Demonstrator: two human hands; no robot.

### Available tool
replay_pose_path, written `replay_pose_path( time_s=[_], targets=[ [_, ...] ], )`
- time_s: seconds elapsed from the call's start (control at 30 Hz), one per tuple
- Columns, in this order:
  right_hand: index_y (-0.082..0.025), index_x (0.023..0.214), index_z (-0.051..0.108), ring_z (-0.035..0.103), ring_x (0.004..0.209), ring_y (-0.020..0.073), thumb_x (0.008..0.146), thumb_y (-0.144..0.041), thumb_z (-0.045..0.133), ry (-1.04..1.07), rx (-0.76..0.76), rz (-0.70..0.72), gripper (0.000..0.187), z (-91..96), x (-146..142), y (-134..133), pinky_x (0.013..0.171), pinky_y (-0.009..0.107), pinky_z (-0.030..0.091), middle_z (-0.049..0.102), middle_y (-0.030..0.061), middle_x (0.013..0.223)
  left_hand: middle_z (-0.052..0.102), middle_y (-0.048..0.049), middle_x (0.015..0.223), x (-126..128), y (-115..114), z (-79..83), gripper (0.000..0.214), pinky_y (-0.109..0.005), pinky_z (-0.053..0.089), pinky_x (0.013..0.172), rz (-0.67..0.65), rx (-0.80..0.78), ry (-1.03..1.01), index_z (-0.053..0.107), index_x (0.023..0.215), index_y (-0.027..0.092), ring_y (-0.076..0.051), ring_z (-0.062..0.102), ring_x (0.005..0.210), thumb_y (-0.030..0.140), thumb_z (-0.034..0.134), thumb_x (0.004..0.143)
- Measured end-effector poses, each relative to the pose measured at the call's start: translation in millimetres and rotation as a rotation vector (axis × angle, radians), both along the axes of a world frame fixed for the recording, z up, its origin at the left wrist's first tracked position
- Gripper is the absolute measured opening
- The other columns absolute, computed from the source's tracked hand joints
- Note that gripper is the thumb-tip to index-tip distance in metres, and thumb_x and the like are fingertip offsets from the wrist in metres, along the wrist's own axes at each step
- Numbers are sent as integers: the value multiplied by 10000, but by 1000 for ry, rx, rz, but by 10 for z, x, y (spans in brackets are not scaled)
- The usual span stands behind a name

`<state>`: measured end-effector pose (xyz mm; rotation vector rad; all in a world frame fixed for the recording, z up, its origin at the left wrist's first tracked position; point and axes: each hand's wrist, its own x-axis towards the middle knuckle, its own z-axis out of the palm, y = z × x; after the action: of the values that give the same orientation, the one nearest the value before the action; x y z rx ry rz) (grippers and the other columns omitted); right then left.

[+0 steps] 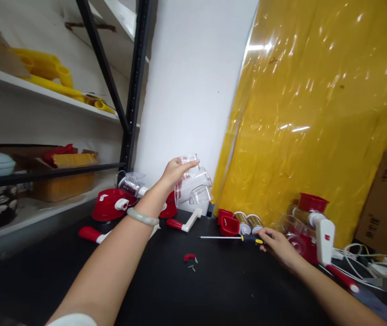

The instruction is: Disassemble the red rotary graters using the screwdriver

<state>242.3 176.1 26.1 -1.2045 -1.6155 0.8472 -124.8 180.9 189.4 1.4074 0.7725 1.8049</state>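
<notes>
My left hand (179,170) grips a clear plastic housing (193,183) by its upper neck, holding it above the back of the black table (166,290). At the right, my right hand (276,242) has its fingers closed on the dark-and-yellow handle of a screwdriver (234,237), whose long shaft points left, low over the tabletop. Between my arms lie a small red plastic part (189,257) and several small screws (192,267). Behind them rests a white crank with a red grip (187,222).
Red grater bases (108,204) and a clear housing with a drum (132,183) stand back left. Red pieces (229,222) and grater drums (244,222) sit mid-back. An assembled red-and-white grater (315,226) and white cables (366,253) are right. Metal shelving (134,90) rises left.
</notes>
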Motion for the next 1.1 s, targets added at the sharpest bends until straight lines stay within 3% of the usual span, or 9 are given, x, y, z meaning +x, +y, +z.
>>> replay_pose_path(
  time_s=[0.17, 0.3, 0.43, 0.6, 0.73, 0.8, 0.9, 1.0, 1.1],
  targets=[
    [-187, 811, 575, 574, 546, 152, 660, -737, 638, -210, -12, 101, 575, -33, -125, 83, 568, 311, 467, 578, -8, 685, 672, -103, 1083, -58, -96, 76, 592, -322, 549, 673, -74, -53, 17, 657, 1023, 193, -252, 620, 974, 461, 878, 543],
    [-191, 753, 576, 577, 647, 174, 618, -539, 761, -442, 12, 169, 417, -62, -137, 76, 619, 300, 449, 594, -2, 684, 623, -144, 1139, -13, -127, 112, 800, -402, 582, 694, -38, -132, -32, 544, 1171, 201, -308, 563, 1087, 463, 898, 502],
    [-194, 738, 582, 533, 686, 161, 609, -308, 790, -665, 57, 178, 270, -66, -193, 18, 629, 271, 396, 593, -12, 706, 589, -138, 1123, 12, -94, 100, 655, -447, 584, 727, -117, -197, -47, 571, 1068, 212, -302, 574, 1059, 520, 857, 566],
    [-195, 750, 572, 538, 690, 179, 636, -228, 775, -863, 93, 173, 235, 11, -309, -38, 625, 286, 398, 594, 6, 728, 566, -151, 1164, 37, -58, 49, 625, -399, 573, 704, -203, -275, -67, 595, 1095, 218, -268, 618, 949, 559, 814, 618],
    [-197, 923, 609, 586, 912, 248, 735, -254, 736, -905, 252, 175, 234, 312, -556, -127, 836, 391, 467, 610, 78, 998, 579, -170, 1195, 78, -29, 4, 621, -364, 567, 689, -220, -328, -94, 589, 1095, 215, -265, 628, 938, 586, 790, 639],
    [-205, 1159, 547, 573, 1046, 266, 883, -301, 602, -777, 629, 98, 297, 560, -780, -217, 917, 445, 480, 568, 111, 1119, 585, -166, 1181, 104, 3, -23, 599, -356, 568, 679, -223, -347, -117, 586, 1072, 216, -264, 633, 939, 595, 779, 650],
    [-243, 1361, 411, 484, 1240, 302, 895, -283, 595, -530, 1084, -62, 502, 960, -1157, -370, 990, 509, 477, 442, 154, 1301, 611, -141, 1078, 144, 50, -56, 565, -345, 568, 666, -205, -366, -165, 591, 1034, 218, -259, 641, 913, 596, 777, 657],
    [-293, 1424, 369, 341, 1390, 357, 886, -270, 603, -624, 1167, -25, 587, 1235, -1442, -465, 1088, 607, 382, 299, 159, 1460, 626, -116, 964, 164, 71, -65, 509, -321, 566, 666, -183, -368, -214, 596, 992, 217, -243, 642, 881, 582, 769, 681],
    [-284, 1438, 360, 305, 1426, 361, 895, -270, 583, -657, 1113, 38, 587, 1275, -1564, -464, 1108, 608, 377, 253, 157, 1495, 619, -104, 942, 155, 82, -56, 481, -309, 562, 659, -161, -370, -237, 599, 963, 216, -229, 641, 855, 585, 756, 698]
  ],
)
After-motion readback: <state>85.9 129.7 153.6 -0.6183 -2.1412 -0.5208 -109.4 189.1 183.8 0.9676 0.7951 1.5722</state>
